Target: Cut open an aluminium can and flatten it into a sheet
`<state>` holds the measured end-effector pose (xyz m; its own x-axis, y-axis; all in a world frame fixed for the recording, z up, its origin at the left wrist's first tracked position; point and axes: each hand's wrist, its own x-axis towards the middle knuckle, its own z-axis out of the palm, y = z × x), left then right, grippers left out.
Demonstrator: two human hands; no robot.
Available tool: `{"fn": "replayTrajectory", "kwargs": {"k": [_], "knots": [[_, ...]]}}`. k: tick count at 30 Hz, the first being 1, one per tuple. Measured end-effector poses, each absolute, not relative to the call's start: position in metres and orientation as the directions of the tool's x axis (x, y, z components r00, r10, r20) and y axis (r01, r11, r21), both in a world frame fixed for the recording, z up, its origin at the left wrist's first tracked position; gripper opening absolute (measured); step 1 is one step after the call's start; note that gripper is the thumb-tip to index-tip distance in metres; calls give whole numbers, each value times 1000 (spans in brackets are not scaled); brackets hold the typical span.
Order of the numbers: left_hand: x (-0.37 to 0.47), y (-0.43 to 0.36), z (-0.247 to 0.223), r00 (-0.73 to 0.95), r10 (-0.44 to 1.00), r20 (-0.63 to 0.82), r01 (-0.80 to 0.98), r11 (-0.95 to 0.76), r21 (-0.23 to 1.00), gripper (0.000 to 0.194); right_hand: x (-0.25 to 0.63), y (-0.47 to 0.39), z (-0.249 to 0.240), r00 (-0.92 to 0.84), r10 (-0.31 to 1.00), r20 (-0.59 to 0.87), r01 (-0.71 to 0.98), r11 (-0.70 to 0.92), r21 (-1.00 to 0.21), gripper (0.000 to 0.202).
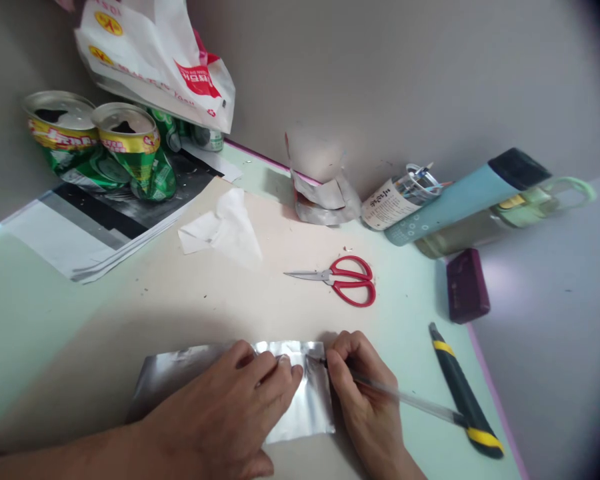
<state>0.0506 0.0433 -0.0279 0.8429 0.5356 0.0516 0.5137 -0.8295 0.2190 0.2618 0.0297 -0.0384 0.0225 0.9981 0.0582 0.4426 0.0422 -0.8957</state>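
Pressing down in the head view, my left hand (230,399) lies across the silver sheet (305,413), seemingly to steady it; whether its fingers pinch anything I can't tell. My right hand (369,402) grips the pen (425,403), its tip pointing left onto the sheet's right end, its tail towards the worktop's (30,320) right edge. The sheet lies on the near side, long axis running left to right.

My left hand (230,400) is bare, its fingers (280,383) round-tipped, and my left forearm (95,455) is uncovered too. My right hand (369,408) is bare as well, and so is the right wrist (397,460) joining it.
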Motion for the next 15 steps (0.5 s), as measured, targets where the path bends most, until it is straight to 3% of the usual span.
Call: {"fn": "replayTrajectory", "kwargs": {"k": [15], "knots": [[53,42,-38,848,525,71,501,-839,211,70,261,27,-38,-12,998,57,495,56,-867,27]]}}
